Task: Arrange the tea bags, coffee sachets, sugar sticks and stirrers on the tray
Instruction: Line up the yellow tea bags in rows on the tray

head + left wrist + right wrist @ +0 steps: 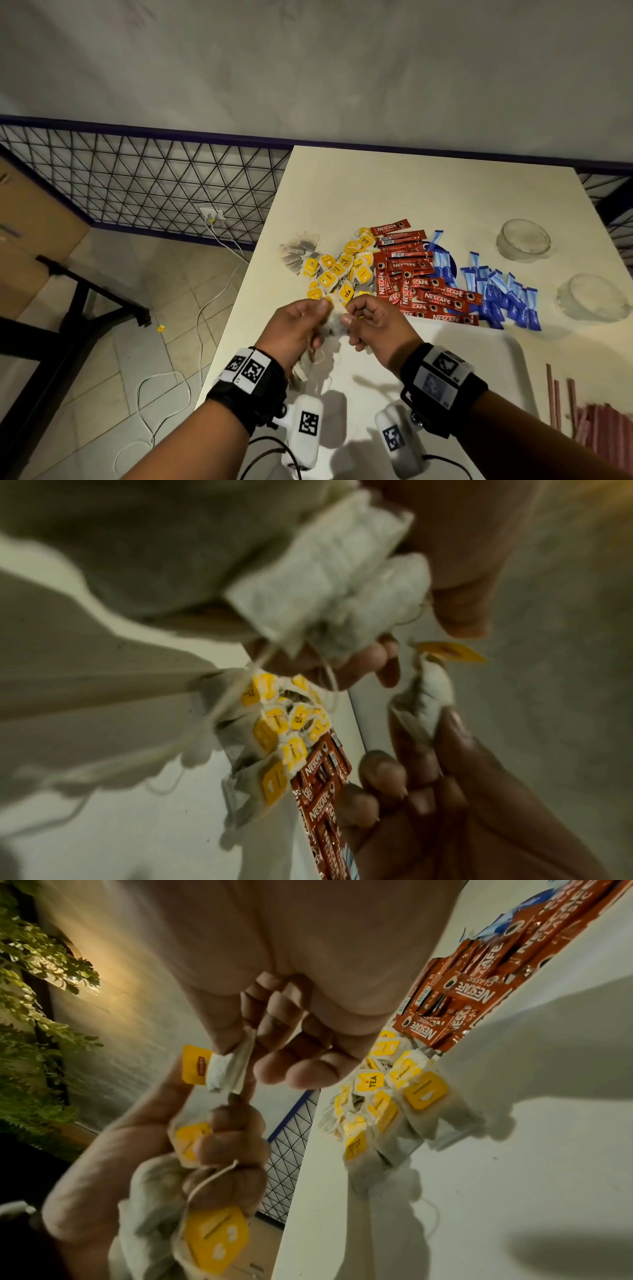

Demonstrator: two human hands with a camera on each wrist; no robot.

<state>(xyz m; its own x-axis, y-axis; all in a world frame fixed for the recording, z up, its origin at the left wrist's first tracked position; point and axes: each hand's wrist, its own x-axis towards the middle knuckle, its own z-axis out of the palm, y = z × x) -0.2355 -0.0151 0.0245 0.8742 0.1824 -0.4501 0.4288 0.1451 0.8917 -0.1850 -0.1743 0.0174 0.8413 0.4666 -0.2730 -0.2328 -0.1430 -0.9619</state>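
Both hands are working a clump of tea bags just above the near left part of the white table (342,185). The left hand (294,329) is gripping a bunch of tea bags (164,1199), fingers curled round them, with their strings and yellow tags dangling below the fist. The right hand (373,325) is pinching one tea bag (227,1066) between thumb and fingertips, right beside the left hand's bunch.

Just beyond the hands, a loose pile of yellow-tagged tea bags (339,270) is lying on the table. Touching it on the right, red Nescafé coffee sachets (414,277) are lying in an overlapping heap, and blue sugar sticks (500,294) are spreading out past them.

The white tray (486,363) is sitting at the near edge, under and to the right of the wrists; its visible surface is holding none of these items. Reddish stirrers (596,425) are lying on the table just right of the tray.

Two clear glass bowls (524,240) are standing at the far right; whether anything is inside them cannot be told.
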